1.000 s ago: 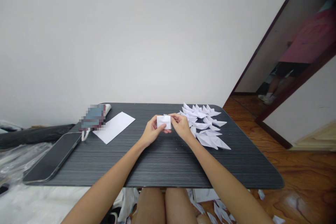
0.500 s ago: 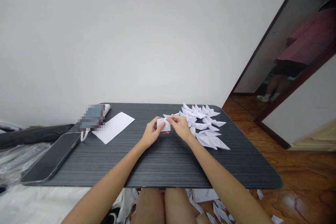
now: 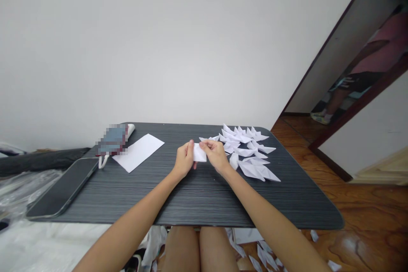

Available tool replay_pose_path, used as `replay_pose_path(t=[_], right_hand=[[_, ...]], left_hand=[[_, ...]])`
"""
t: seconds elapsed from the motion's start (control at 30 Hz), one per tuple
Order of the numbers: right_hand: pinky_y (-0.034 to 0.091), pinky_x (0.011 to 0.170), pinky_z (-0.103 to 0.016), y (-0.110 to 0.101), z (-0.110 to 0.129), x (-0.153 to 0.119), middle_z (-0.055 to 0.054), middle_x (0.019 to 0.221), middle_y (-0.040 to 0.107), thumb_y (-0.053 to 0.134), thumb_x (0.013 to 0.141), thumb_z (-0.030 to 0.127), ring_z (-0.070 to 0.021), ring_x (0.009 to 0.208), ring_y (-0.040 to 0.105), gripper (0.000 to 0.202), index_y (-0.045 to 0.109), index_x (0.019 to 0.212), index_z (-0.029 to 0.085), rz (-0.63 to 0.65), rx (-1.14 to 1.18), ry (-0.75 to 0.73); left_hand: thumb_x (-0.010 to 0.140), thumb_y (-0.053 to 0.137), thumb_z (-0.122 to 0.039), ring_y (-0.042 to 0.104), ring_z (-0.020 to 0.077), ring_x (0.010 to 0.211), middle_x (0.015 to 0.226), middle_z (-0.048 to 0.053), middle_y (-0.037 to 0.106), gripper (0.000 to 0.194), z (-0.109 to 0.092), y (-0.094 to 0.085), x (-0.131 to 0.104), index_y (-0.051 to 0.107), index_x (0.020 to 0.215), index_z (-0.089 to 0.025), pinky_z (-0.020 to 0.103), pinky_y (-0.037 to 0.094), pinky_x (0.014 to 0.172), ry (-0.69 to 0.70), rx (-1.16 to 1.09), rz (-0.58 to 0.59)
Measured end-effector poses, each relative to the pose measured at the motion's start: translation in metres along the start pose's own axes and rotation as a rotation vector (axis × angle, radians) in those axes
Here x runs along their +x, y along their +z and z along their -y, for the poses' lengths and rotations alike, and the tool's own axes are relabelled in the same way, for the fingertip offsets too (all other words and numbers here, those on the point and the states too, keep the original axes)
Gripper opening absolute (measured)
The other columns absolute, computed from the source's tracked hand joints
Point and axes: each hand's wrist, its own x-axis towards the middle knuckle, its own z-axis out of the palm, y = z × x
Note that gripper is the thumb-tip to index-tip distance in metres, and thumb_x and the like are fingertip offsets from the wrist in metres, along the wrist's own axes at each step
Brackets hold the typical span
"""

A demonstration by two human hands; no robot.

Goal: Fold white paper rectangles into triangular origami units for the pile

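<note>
A small folded square of white paper (image 3: 200, 153) is held up between my two hands, above the middle of the dark table. My left hand (image 3: 185, 158) pinches its left edge, thumb pointing up along it. At the upper right corner, my right hand (image 3: 215, 153) grips the paper between thumb and fingers. Just to the right of that hand lies a group of folded paper boats (image 3: 255, 165), white and pointed. A flat sheet of white paper (image 3: 139, 153) rests on the table to the left of my hands.
A phone (image 3: 63, 187) lies at the table's left edge. Behind it is a blurred-out device (image 3: 113, 139) with a white cable (image 3: 102, 161). Folded papers (image 3: 264, 255) are scattered on the floor below. Beyond the doorway at right stands a person in pink (image 3: 379, 51).
My left thumb has moved from the paper's face to its left edge, so more of the square shows. My right hand has shifted slightly left. The person in the doorway has moved.
</note>
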Motion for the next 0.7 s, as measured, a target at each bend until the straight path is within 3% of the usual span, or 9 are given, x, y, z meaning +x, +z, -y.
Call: replay_pose_path(t=[0.13, 0.2, 0.27, 0.4, 0.5, 0.6, 0.7], right_hand=[[0.033, 0.032, -0.019, 0.001, -0.004, -0.001, 0.001, 0.050, 0.054, 0.054, 0.068, 0.035, -0.0077, 0.037, 0.045, 0.021, 0.057, 0.066, 0.014, -0.046, -0.028, 0.015], [0.031, 0.028, -0.019, 0.000, -0.004, -0.002, 0.002, 0.051, 0.054, 0.054, 0.069, 0.033, -0.0076, 0.032, 0.043, 0.020, 0.057, 0.077, 0.015, -0.044, -0.047, 0.037], [0.032, 0.026, -0.019, -0.001, -0.003, -0.004, 0.002, 0.056, 0.056, 0.054, 0.069, 0.031, -0.0081, 0.032, 0.045, 0.024, 0.055, 0.088, 0.016, -0.040, -0.047, 0.038], [0.041, 0.034, -0.019, -0.003, -0.001, -0.004, 0.000, 0.066, 0.060, 0.055, 0.068, 0.028, -0.0085, 0.040, 0.052, 0.024, 0.056, 0.089, 0.016, 0.060, 0.014, 0.039], [0.044, 0.041, -0.019, -0.007, -0.006, -0.001, 0.001, 0.057, 0.059, 0.056, 0.066, 0.025, -0.0099, 0.044, 0.056, 0.018, 0.058, 0.081, 0.014, 0.217, 0.050, 0.102], [0.044, 0.042, -0.020, -0.010, -0.017, 0.000, 0.002, 0.047, 0.057, 0.057, 0.066, 0.022, -0.0116, 0.042, 0.057, 0.011, 0.057, 0.071, 0.013, 0.233, 0.008, 0.174], [0.046, 0.046, -0.023, -0.012, -0.026, -0.001, 0.001, 0.045, 0.058, 0.056, 0.067, 0.021, -0.0140, 0.045, 0.059, 0.010, 0.056, 0.073, 0.014, 0.205, -0.065, 0.223]], left_hand=[[0.078, 0.041, -0.045, 0.040, 0.0057, 0.030, 0.039, -0.005, 0.044, 0.035, 0.000, -0.002, 0.004, 0.045, 0.061, -0.015, 0.016, 0.028, 0.031, -0.001, -0.003, -0.043], [0.074, 0.049, -0.042, 0.040, 0.0052, 0.029, 0.045, -0.006, 0.049, 0.028, -0.001, -0.005, 0.006, 0.049, 0.077, -0.015, 0.015, 0.027, 0.029, -0.019, -0.039, 0.020], [0.071, 0.055, -0.041, 0.039, 0.0050, 0.028, 0.051, -0.005, 0.054, 0.036, -0.003, -0.008, 0.007, 0.044, 0.095, -0.016, 0.015, 0.026, 0.028, -0.072, -0.114, 0.107], [0.069, 0.057, -0.039, 0.042, 0.0046, 0.031, 0.058, -0.003, 0.056, 0.046, -0.002, -0.014, 0.010, 0.039, 0.104, -0.016, 0.015, 0.029, 0.031, -0.082, -0.185, 0.166], [0.073, 0.052, -0.038, 0.047, 0.0069, 0.039, 0.065, 0.000, 0.057, 0.038, 0.004, -0.021, 0.013, 0.042, 0.103, -0.017, 0.018, 0.035, 0.038, -0.002, -0.021, 0.208], [0.074, 0.050, -0.036, 0.057, 0.0168, 0.077, 0.093, 0.007, 0.057, 0.028, 0.007, -0.030, 0.014, 0.053, 0.096, -0.018, 0.028, 0.044, 0.064, 0.192, 0.302, 0.229], [0.072, 0.054, -0.038, 0.046, 0.0230, 0.103, 0.108, 0.007, 0.051, 0.026, 0.005, -0.038, 0.013, 0.060, 0.091, -0.021, 0.038, 0.034, 0.086, 0.325, 0.542, 0.327]])
